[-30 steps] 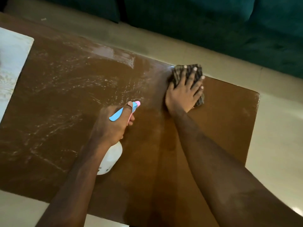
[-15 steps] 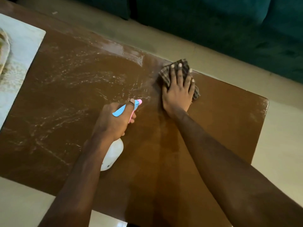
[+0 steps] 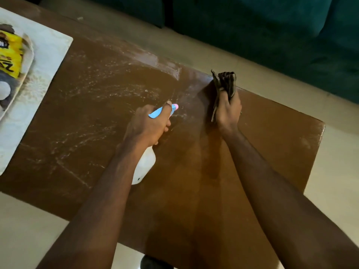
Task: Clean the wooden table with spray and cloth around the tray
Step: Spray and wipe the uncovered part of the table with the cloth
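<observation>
The brown wooden table (image 3: pixel 272 144) fills the middle of the head view, with white spray streaks across its left half. My left hand (image 3: pixel 149 127) grips a white spray bottle (image 3: pixel 144 167) with a blue and pink head, its nozzle pointing toward the far side. My right hand (image 3: pixel 228 111) clutches a dark checked cloth (image 3: pixel 225 82), bunched and raised near the table's far edge. A tray (image 3: pixel 27 61) sits on a pale mat (image 3: pixel 48 55) at the far left, holding a yellow packet (image 3: pixel 10 53).
A dark green sofa (image 3: pixel 272 35) runs along the far side beyond a strip of pale floor (image 3: pixel 223 61). Pale floor also shows at the right and near left. The table's right corner (image 3: pixel 318 125) has a dusty patch.
My right hand has gone from pressing the cloth flat on the table to gripping it bunched and lifted. The view has shifted so the tray and packet now show at left.
</observation>
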